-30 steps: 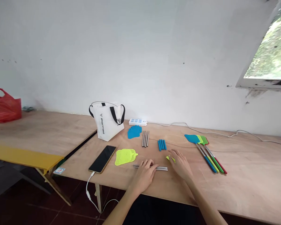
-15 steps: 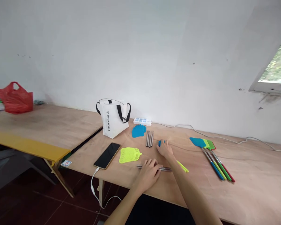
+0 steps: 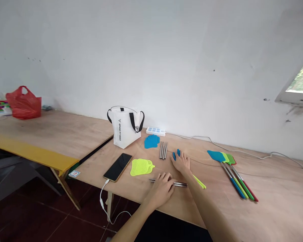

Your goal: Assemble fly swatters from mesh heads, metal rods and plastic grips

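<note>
My left hand point(image 3: 163, 186) rests curled over two steel tubes point(image 3: 179, 184) lying across the near edge of the plywood table point(image 3: 267, 198). My right hand point(image 3: 182, 162) reaches farther in and lies on a small pile of blue handle grips point(image 3: 175, 154), fingers bent over them. A yellow-green grip point(image 3: 199, 181) lies just right of my right forearm. More steel tubes point(image 3: 163, 150) lie left of the blue grips. A yellow-green swatter head point(image 3: 140, 166) and a blue swatter head point(image 3: 151, 141) lie to the left.
Several finished fly swatters point(image 3: 233, 176) lie at the right. A phone point(image 3: 117, 162) on a white cable lies at the left, a white tote bag point(image 3: 125, 126) and a power strip point(image 3: 155, 131) behind it. A red plastic bag point(image 3: 24, 103) sits on the far-left table.
My right hand left the yellow-green grip near the front tubes and reached forward onto the blue grips. The left hand stayed on the tubes. The view has panned left.
</note>
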### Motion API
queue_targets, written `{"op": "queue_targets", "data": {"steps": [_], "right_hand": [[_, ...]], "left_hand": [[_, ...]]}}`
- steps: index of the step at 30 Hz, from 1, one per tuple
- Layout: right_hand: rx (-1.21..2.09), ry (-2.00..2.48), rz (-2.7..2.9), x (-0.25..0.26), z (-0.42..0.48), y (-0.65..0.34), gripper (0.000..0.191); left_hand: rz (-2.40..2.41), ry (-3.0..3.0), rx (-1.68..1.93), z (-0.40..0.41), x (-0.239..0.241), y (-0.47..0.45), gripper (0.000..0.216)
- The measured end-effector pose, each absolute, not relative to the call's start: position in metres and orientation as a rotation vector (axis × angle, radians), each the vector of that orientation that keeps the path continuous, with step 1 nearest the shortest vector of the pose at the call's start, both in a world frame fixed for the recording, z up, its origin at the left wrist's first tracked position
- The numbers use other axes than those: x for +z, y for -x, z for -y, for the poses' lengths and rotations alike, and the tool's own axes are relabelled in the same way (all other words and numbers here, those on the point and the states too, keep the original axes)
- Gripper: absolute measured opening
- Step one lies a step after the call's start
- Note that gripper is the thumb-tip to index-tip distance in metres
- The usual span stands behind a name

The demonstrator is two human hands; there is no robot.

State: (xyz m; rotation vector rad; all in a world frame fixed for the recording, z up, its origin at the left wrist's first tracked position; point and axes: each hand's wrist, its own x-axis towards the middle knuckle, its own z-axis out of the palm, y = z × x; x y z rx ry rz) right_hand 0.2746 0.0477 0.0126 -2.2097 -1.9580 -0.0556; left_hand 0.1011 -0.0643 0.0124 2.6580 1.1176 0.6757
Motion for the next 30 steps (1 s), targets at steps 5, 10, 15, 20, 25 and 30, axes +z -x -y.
{"op": "queue_targets", "data": {"steps": [5,10,15,20,25,30], "right_hand": [[0.001,2.208,1.995,0.005,-0.051,-0.279,0.059],[0.012,2.183,1.984,0.004,-0.055,-0.27,0.061],[-0.023,2.201,1.908,0.007,-0.053,-0.276,0.056],[0.01,2.167,1.94,0.008,-0.054,-0.288,0.055],[0.063,2.065,2.042,0.009,-0.058,-0.287,0.047],[0.068,2.046,2.053,0.012,-0.058,-0.278,0.043]], "left_hand": [[-1.097,-2.686,0.685,0.064,0.011,-0.101,0.022],[-1.099,-2.696,0.694,0.063,0.01,-0.1,0.025],[-1.092,-2.689,0.69,0.063,0.011,-0.1,0.025],[-1.1,-2.695,0.703,0.063,0.011,-0.1,0.025],[-1.102,-2.699,0.693,0.063,0.011,-0.1,0.024],[-1.099,-2.699,0.695,0.063,0.009,-0.1,0.027]]}}
